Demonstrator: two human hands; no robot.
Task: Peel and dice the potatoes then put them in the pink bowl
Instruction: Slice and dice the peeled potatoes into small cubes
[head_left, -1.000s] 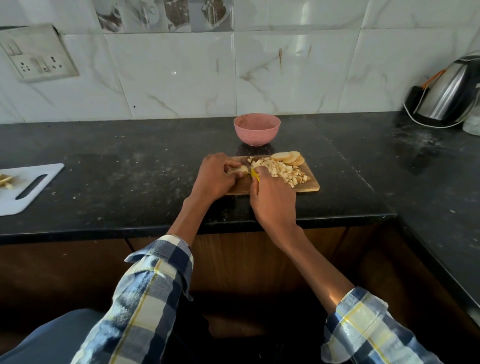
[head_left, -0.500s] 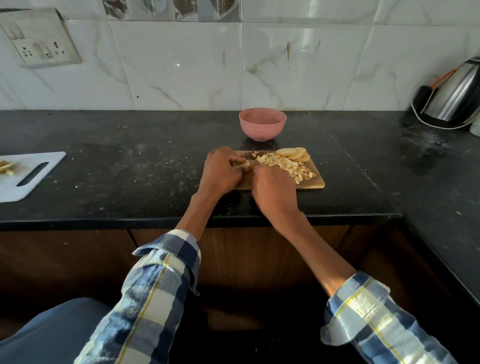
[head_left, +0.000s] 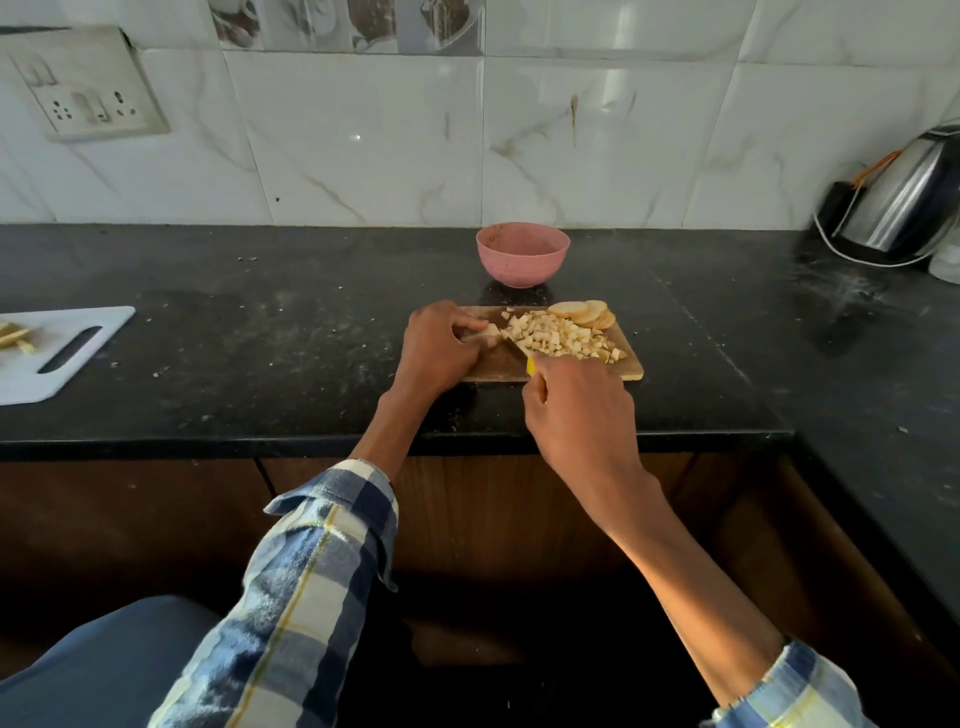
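A wooden cutting board (head_left: 493, 366) lies on the black counter. On it my left hand (head_left: 441, 348) holds down a piece of potato (head_left: 488, 331) with curled fingers. My right hand (head_left: 576, 410) grips a knife with a yellow handle (head_left: 530, 365), and its blade points at that piece. A heap of diced potato (head_left: 558, 338) fills the board's middle. Several round potato slices (head_left: 584, 312) are stacked at its far right corner. The pink bowl (head_left: 522, 254) stands just behind the board.
A white cutting board (head_left: 67, 353) with yellowish scraps lies at the left. A steel kettle (head_left: 909, 197) with a white cord stands at the back right. A wall socket (head_left: 85, 85) sits on the tiled wall. The counter's front edge (head_left: 311, 444) runs under my wrists.
My right hand has drawn back toward the counter edge, and the knife's yellow handle and blade now show. The left hand stays on the potato piece.
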